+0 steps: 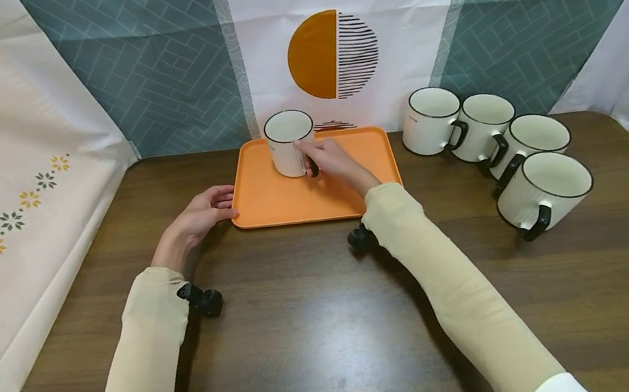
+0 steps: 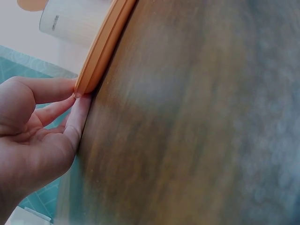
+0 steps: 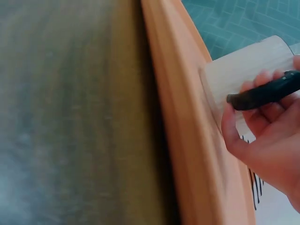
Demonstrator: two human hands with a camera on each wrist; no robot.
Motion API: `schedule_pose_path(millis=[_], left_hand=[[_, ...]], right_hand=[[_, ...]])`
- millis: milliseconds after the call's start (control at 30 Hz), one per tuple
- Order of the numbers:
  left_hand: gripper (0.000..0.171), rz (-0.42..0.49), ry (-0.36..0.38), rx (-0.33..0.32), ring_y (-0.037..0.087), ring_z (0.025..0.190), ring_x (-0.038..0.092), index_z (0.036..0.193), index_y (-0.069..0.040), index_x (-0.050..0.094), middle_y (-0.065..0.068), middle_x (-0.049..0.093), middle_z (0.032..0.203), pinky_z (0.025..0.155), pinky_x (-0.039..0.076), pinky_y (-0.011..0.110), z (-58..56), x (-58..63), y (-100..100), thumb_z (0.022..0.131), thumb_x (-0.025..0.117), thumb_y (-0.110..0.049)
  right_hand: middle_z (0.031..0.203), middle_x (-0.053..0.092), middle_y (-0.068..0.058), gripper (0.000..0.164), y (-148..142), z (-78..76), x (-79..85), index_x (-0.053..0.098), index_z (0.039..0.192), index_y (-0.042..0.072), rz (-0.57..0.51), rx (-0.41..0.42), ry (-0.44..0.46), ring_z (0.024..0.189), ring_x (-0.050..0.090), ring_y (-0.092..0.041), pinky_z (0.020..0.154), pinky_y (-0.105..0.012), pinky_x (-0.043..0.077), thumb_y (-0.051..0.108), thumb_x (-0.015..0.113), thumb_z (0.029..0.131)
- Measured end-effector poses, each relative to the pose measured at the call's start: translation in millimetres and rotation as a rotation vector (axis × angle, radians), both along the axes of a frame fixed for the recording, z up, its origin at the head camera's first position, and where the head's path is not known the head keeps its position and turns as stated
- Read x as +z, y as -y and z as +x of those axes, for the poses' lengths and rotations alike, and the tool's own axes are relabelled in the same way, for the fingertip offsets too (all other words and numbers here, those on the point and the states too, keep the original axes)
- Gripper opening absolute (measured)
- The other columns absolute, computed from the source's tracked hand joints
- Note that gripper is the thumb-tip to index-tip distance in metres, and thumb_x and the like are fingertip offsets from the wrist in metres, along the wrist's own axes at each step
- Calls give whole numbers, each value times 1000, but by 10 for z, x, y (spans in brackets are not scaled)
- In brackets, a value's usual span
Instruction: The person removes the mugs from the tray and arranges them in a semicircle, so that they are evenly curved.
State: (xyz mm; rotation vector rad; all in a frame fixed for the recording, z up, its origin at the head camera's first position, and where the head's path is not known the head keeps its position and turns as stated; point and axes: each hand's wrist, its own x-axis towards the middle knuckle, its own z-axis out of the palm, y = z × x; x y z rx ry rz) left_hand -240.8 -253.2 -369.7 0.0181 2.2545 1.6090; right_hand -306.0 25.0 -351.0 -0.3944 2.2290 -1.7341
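Note:
A white enamel-style mug (image 1: 282,154) with a black rim stands upright on the orange tray (image 1: 266,207), towards its back left. My right hand (image 1: 333,159) holds this mug by its black handle (image 3: 267,93); in the right wrist view the fingers curl round the handle. At the tray's left front corner, my left hand (image 1: 199,216) pinches the rim between thumb and fingers, which the left wrist view shows at the tray edge (image 2: 101,51). The tray lies on the brown wooden table.
Several matching mugs stand in a slanting row to the right of the tray, from a back mug (image 1: 424,125) to a front mug (image 1: 539,196). A patterned cloth (image 1: 169,74) hangs behind the table (image 1: 313,335). White cloth (image 1: 13,225) borders the left side.

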Motion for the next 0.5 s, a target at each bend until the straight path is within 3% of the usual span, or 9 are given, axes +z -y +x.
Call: schedule_pose_path(millis=[267, 500], left_hand=[[64, -4, 4, -2, 35, 130, 36, 148, 5, 24, 24, 34, 145, 108, 34, 42, -2, 13, -10, 93, 56, 6], [66, 22, 4, -10, 36, 131, 35, 149, 5, 21, 26, 32, 146, 108, 33, 44, 6, 19, -23, 93, 56, 7]], right_hand=[[58, 39, -4, 44, -28, 61, -54, 47, 71, 1, -177, 3, 90, 54, 39, -18, 55, -28, 37, 29, 40, 105], [54, 30, 0, 42, -18, 156, -46, 45, 70, 0, -273, -30, 117, 49, 27, -12, 52, -28, 24, 22, 38, 104]])
